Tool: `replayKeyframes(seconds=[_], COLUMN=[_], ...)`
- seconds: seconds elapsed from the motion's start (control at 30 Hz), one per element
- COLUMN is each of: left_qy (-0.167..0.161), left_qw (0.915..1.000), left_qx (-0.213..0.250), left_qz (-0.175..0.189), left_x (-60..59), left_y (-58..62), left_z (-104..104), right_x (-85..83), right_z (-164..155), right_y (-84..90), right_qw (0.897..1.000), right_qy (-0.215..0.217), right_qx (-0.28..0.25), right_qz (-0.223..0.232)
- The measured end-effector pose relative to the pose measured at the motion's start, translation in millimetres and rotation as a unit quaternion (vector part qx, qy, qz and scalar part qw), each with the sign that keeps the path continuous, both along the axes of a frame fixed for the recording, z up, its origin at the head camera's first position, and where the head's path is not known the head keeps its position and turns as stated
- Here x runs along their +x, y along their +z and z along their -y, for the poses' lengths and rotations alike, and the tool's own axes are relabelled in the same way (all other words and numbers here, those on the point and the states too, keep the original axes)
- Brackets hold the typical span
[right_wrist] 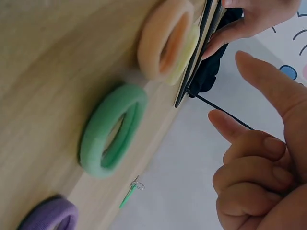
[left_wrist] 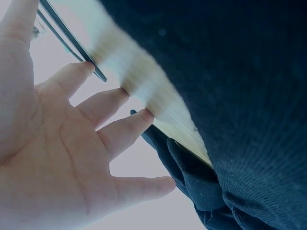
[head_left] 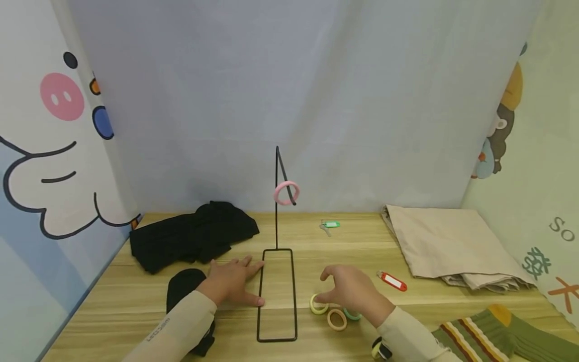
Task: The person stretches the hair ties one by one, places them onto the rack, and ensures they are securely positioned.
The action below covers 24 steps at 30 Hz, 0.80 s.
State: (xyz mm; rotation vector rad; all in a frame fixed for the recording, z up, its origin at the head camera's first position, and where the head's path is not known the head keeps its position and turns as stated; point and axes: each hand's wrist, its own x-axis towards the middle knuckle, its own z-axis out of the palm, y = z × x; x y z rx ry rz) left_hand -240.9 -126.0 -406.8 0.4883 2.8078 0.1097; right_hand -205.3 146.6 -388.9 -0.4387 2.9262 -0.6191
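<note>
Stand mid-table: likely stiff, light; hold by base. Left hand at its left rail, fingers splayed. Right hand empty, thumb-index gap, near rings: probably soft, light; pinch rims.

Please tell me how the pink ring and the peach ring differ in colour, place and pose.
Colour: the pink ring is pale pink, while the peach ring is a soft orange.
Place: the pink ring hangs on the black stand; the peach ring rests on the tabletop.
Pose: the pink ring hangs upright, but the peach ring lies flat.
Both are round with open centres.
</note>
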Motion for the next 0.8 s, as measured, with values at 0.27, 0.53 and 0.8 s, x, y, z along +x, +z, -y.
replayKeyframes(seconds=[0.27, 0.53, 0.8], left_qy=[0.0, 0.0, 0.003], left_qw=[1.0, 1.0, 0.9999], left_qx=[-0.001, -0.003, -0.008], left_qz=[0.002, 0.005, 0.006], left_x=[-0.9, -0.8, -2.7], left_y=[-1.0, -2.0, -3.2], left_z=[-1, -1, 1], right_x=[-1.6, 0.2, 0.1], right_z=[4, 9, 16], right_y=[5.7, 0.4, -2.7], right_qw=[0.998, 0.996, 0.994], right_qy=[0.004, 0.018, 0.035], right_qx=[0.056, 0.075, 0.094], right_qz=[0.034, 0.044, 0.036])
